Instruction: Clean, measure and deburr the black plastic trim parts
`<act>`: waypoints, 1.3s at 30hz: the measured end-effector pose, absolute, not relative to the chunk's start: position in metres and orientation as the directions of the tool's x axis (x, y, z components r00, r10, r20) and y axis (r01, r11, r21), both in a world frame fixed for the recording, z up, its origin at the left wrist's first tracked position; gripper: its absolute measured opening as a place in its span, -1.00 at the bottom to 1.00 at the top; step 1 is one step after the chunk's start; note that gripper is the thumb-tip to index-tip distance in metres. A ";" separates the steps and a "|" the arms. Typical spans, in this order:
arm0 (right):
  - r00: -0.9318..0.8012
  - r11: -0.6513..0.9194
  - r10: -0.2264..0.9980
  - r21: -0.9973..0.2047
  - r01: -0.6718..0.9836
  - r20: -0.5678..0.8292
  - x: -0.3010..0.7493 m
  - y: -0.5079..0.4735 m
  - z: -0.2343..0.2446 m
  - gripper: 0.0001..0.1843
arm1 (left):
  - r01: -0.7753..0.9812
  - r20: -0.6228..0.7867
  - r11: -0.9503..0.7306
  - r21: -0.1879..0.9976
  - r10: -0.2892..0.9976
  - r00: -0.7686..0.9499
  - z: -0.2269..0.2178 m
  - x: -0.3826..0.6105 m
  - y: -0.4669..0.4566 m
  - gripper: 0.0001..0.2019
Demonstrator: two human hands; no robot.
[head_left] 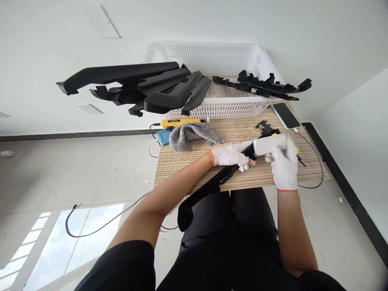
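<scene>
My left hand (229,155), in a white knit glove with an orange cuff, is closed around a long black plastic trim part (209,186). The part slants across the table's front edge, and its curved end hangs over my lap. In my right hand (284,165), gloved the same way, is a white rectangular block (269,144), held close to the upper end of the trim part. I cannot tell whether the block touches it. Behind the block lies a black caliper-like tool (265,128), partly hidden.
A white plastic basket (224,108) stands at the back, with several black trim parts (169,91) on its left and black clip-lined pieces (262,87) on its right. A grey cloth (194,136), a yellow tool (181,122), a blue device (164,136) and a cabled phone (285,116) lie on the striped table (172,167).
</scene>
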State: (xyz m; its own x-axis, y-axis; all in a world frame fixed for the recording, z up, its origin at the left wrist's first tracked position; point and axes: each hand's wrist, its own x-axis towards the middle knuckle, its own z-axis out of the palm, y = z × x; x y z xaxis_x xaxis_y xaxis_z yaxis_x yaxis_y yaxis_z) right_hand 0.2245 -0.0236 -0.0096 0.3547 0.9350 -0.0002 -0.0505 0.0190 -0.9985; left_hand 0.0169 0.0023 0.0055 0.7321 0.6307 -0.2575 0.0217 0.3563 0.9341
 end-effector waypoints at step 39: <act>0.288 -0.069 0.956 -0.998 0.009 -0.063 0.221 -0.026 -0.006 -0.02 | 0.038 -0.265 0.345 0.938 0.640 0.721 0.008 0.018 0.000 -0.03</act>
State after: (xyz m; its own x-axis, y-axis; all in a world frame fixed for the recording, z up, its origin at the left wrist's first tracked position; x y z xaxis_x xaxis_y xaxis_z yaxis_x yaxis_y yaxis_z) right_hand 0.2211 -0.0260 -0.0063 0.2876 0.9556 -0.0635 0.0092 -0.0690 -0.9976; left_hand 0.0182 0.0003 0.0079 0.7213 0.6400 -0.2647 0.0383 0.3448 0.9379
